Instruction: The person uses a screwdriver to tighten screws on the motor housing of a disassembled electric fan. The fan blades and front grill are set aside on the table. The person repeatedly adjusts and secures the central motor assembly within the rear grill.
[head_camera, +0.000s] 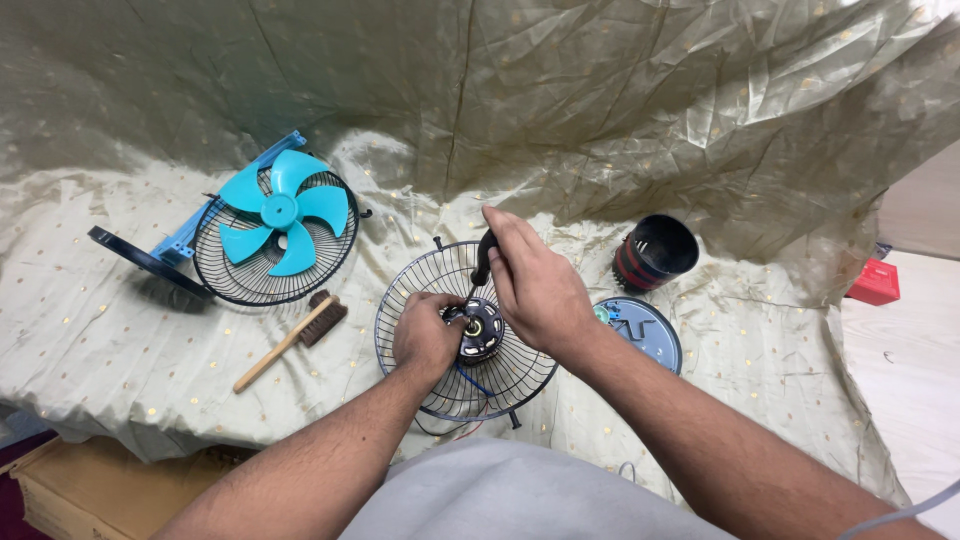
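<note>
A round black wire fan guard (412, 288) lies flat on the cloth in front of me, with a black motor (483, 335) at its centre. My left hand (425, 335) grips the motor's left side. My right hand (530, 280) holds a screwdriver by its black handle (485, 255), tip pointing down at the motor's hub. Blue and red wires trail from under the motor toward me.
At the left, a turquoise fan blade (282, 210) rests on another black guard, with a blue bracket and a black base behind it. A wooden brush (290, 340) lies between the guards. A black cylindrical housing (655, 252) and a grey-blue round cover (650, 330) sit right. A red object (875, 283) is far right.
</note>
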